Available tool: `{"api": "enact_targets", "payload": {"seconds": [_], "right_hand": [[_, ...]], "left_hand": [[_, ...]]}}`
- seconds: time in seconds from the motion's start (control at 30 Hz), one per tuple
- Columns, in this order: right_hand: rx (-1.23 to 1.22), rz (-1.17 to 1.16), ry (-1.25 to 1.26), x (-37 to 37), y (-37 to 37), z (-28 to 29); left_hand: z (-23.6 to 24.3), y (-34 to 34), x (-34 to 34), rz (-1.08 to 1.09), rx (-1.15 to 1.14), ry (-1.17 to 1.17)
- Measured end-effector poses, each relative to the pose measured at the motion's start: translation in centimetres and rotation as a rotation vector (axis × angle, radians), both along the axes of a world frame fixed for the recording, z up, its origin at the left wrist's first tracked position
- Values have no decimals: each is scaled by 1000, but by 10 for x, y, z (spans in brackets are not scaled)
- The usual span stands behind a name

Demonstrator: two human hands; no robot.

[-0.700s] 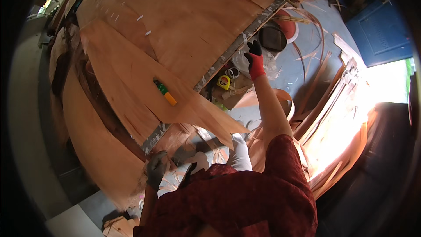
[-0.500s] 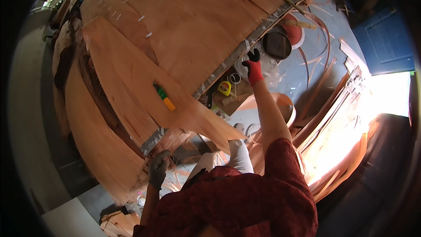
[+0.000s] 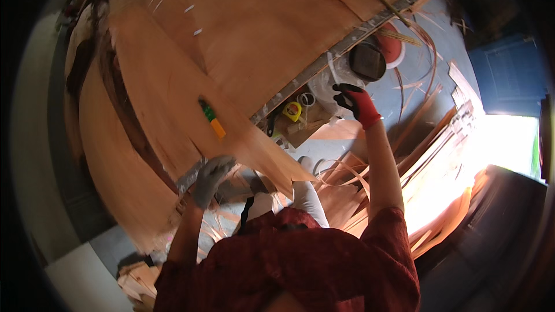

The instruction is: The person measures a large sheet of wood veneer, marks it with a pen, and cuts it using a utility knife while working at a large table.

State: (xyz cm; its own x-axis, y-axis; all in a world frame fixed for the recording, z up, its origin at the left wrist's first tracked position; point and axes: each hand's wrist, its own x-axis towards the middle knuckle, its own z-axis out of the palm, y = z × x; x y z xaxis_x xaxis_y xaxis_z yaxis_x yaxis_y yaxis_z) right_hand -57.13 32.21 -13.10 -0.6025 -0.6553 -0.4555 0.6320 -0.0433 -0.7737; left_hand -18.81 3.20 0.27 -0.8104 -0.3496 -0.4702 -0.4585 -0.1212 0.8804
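Observation:
My right hand (image 3: 359, 105), in a red and black glove, is off the table's front edge, closed at the fingertips on a pale strip of tape (image 3: 333, 69) that runs up to that edge. My left hand (image 3: 213, 181), in a grey glove, is near the table's near left corner with its fingers loosely stretched out, holding nothing I can see. Beyond it, a long tapering sheet of wood veneer (image 3: 167, 75) lies across the veneer-covered table (image 3: 277, 34). A green and orange utility knife (image 3: 213, 118) rests on that sheet.
Below the table's edge are a yellow tape measure (image 3: 293, 111), a white tape roll (image 3: 307, 99), a dark round container (image 3: 367, 62) and a red bowl (image 3: 391, 46). Veneer stacks (image 3: 439, 196) stand right. A curved veneer sheet (image 3: 115, 156) hangs left. Offcuts litter the floor.
My right hand has drawn back from the table edge toward the right, with the tape strip stretching to it. The left hand has risen toward the table corner and its fingers have straightened.

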Motion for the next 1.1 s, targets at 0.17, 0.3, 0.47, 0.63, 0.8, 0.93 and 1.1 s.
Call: {"api": "enact_targets", "payload": {"seconds": [0.17,0.3,0.47,0.63,0.8,0.93,1.1], "right_hand": [[-59,102,154,-15,16,21],[-126,-55,-224,-21,5,40],[-162,27,-330,-29,8,42],[-165,232,-102,-35,18,65],[87,437,98,-20,14,114],[151,761,202,2,-2,159],[282,1139,569,33,-27,205]], "left_hand": [[-19,14,-73,-112,263,-63],[-24,31,-96,-63,464,-66],[-51,32,-125,-68,571,-65],[-37,32,-157,-66,574,-126],[-57,18,-158,-114,230,28],[-10,25,-193,-192,135,293],[-4,53,-225,-739,203,496]]}}
